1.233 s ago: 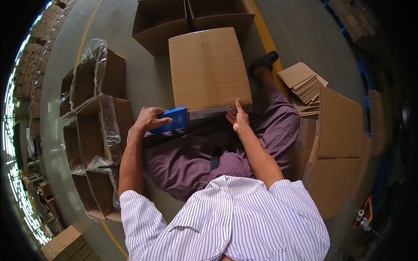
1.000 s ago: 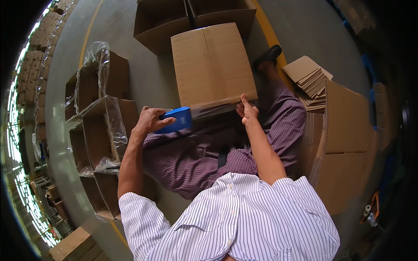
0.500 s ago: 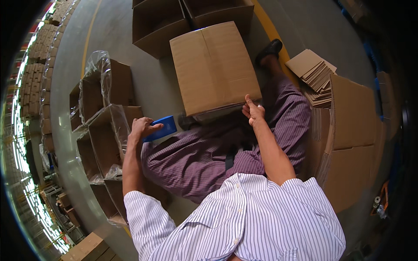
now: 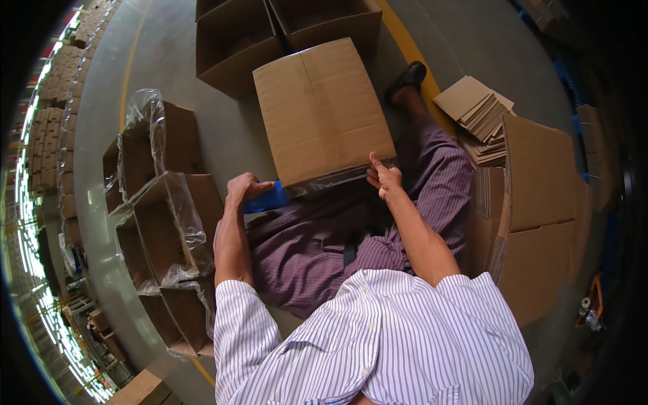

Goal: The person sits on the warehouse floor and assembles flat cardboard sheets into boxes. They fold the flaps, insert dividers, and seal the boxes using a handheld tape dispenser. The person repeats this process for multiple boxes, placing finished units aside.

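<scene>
I sit on the floor with a closed brown cardboard box (image 4: 320, 108) resting on my legs, flaps shut and a seam down its middle. My left hand (image 4: 244, 187) grips a blue tape dispenser (image 4: 268, 200) at the box's near left corner. Clear tape runs along the box's near edge. My right hand (image 4: 383, 177) presses its fingers against the near right corner of the box, thumb raised.
Open cartons lined with clear plastic bags (image 4: 158, 209) stand in a row to my left. Two open boxes (image 4: 270, 34) sit beyond the closed one. Flattened cardboard stacks (image 4: 479, 111) and large folded cartons (image 4: 540, 202) lie to my right.
My left hand with the blue dispenser moved out to the left and came back to the box's near left corner. My right hand stayed at the near right corner.
</scene>
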The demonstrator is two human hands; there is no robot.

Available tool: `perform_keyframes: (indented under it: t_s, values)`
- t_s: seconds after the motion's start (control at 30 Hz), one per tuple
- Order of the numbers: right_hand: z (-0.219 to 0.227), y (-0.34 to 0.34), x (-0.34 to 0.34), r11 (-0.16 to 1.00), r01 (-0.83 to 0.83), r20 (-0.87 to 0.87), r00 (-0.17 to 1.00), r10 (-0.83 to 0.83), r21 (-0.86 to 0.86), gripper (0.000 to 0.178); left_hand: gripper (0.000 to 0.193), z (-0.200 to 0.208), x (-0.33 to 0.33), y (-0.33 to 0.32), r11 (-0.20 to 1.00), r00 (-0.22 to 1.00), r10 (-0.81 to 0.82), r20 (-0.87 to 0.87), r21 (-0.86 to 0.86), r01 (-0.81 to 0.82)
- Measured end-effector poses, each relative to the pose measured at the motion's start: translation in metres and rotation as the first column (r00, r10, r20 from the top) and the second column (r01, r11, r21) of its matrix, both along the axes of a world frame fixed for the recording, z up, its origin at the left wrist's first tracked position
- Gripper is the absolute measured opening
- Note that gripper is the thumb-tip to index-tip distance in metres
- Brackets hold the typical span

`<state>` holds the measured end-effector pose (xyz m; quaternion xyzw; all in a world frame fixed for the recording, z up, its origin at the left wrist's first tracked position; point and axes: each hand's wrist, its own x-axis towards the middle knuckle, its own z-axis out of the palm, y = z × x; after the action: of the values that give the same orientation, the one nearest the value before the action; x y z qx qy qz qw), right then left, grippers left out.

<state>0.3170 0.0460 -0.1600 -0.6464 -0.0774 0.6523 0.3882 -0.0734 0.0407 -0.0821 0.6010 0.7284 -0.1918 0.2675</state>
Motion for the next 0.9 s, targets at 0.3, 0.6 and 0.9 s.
perform_keyframes:
  t_s: [0.3, 0.6, 0.9]
  values:
    - [0.007, 0.002, -0.002, 1.0, -0.024, -0.011, 1.0, 0.024, -0.021, 0.05, 0.054, -0.055, 0.033, -0.052, 0.96, 0.925, 0.198, -0.324, 0.253, -0.117]
    - [0.006, -0.007, -0.002, 0.999, 0.031, -0.076, 0.997, -0.032, -0.023, 0.05, 0.042, 0.019, 0.047, -0.013, 0.569, 0.963, 0.215, 0.162, 0.781, -0.258]
    - [-0.005, -0.023, 0.013, 0.992, 0.034, -0.263, 0.965, 0.0, 0.122, 0.035, 0.039, -0.004, 0.148, 0.058, 0.404, 0.981, -0.164, 0.102, 0.914, -0.028]
